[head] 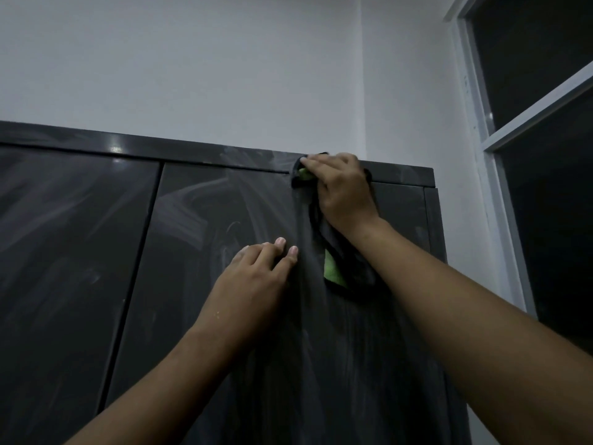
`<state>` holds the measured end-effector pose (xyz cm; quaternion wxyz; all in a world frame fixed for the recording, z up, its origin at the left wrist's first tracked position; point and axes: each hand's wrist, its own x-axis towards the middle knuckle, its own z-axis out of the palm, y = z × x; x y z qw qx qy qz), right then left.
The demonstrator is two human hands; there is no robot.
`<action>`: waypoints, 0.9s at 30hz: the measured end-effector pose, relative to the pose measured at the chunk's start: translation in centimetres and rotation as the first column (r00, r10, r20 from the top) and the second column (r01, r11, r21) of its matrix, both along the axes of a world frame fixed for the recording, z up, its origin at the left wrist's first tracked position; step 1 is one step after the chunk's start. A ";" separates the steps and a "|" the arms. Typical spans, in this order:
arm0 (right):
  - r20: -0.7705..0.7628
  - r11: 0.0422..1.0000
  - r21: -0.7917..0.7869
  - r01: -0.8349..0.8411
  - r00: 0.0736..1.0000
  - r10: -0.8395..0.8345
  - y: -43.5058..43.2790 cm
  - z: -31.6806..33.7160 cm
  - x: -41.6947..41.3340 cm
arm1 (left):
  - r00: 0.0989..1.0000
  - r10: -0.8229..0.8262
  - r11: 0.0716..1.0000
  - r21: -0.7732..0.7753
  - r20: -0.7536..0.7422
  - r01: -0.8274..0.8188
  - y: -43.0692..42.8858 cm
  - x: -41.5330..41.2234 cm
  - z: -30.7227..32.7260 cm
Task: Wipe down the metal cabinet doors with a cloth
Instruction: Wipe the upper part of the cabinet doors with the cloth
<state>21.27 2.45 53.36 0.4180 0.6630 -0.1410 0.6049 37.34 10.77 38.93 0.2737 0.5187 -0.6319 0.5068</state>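
- Up at the top right corner of the cabinet, the right hand (340, 187) has its fingers curled over a bunched-up cloth (334, 268), gripping it tight and pressing it where the top rail (160, 149) meets the right door (192, 239).
- The rest of the cloth hangs down under that wrist, against the door. It's dark with black edging, and a bright green side peeks out in 2 spots.
- The left hand (253, 284) is lower and just to the left, holding nothing, with its fingers fairly straight and laid on the same door.
- Both forearms are bare and reach up from the bottom of the view.
- That door is covered in pale swirly smears (189, 200), mostly left of the cloth.
- The left door (64, 252) is shut too, with fainter streaks and a thin seam between the 2 doors.
- Behind the cabinet is a plain white wall (192, 59), and off to the right sits a white-framed window (552, 203) with dark glass.
- Lighting is pretty dim, so I can't tell the cloth's texture.
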 end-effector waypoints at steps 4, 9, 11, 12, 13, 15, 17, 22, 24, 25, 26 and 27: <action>-0.283 0.996 -0.085 -0.007 0.959 -0.017 0.3 -1.3 0.4 | 1.000 -0.028 1.000 0.006 0.000 0.028 0.1 -0.3 0.0; -0.349 0.992 -0.120 0.024 0.935 -0.065 0.5 0.3 -1.2 | 0.999 -0.047 0.999 0.008 -0.006 0.047 0.7 -0.5 0.2; -0.110 0.996 -0.084 0.006 0.994 -0.015 0.0 0.9 -1.0 | 0.999 -0.049 0.999 0.018 -0.008 0.049 0.8 -0.3 0.3; -0.009 0.999 -0.043 0.001 1.000 -0.001 -0.2 0.8 -0.4 | 0.999 -0.050 0.998 0.024 -0.009 0.050 0.7 -0.2 0.3; 0.046 1.000 -0.013 -0.002 0.999 0.003 -0.3 0.7 0.3 | 0.999 -0.051 0.998 0.029 -0.012 0.052 0.7 -0.2 0.3; 0.067 1.000 0.017 -0.013 0.998 0.012 0.0 0.5 1.9 | 0.998 -0.063 0.998 0.028 -0.023 0.064 0.5 -0.3 0.3; 0.052 0.999 0.033 -0.031 0.998 0.029 0.7 0.5 3.3 | 0.996 -0.080 0.997 0.012 -0.038 0.081 0.4 -0.3 0.3; -0.131 0.985 0.171 0.018 0.991 0.004 2.6 -0.2 5.6 | 0.993 -0.102 0.994 0.039 -0.058 0.104 0.9 -0.3 0.4; -0.224 0.960 0.273 0.060 0.975 0.003 3.5 -0.4 5.9 | 0.985 -0.143 0.985 0.084 -0.095 0.151 1.8 0.3 0.9; -0.267 0.943 0.323 0.076 0.964 0.014 3.7 -0.3 5.9 | 0.971 -0.194 0.972 0.102 -0.143 0.209 2.5 0.6 1.1; -0.308 0.927 0.363 0.092 0.951 0.026 4.0 -0.2 5.9 | 0.944 -0.258 0.955 0.096 -0.205 0.282 3.2 0.9 1.3; -0.344 0.913 0.393 0.112 0.938 0.033 4.3 -0.1 5.7 | 0.905 -0.332 0.932 0.052 -0.265 0.357 3.8 1.2 1.5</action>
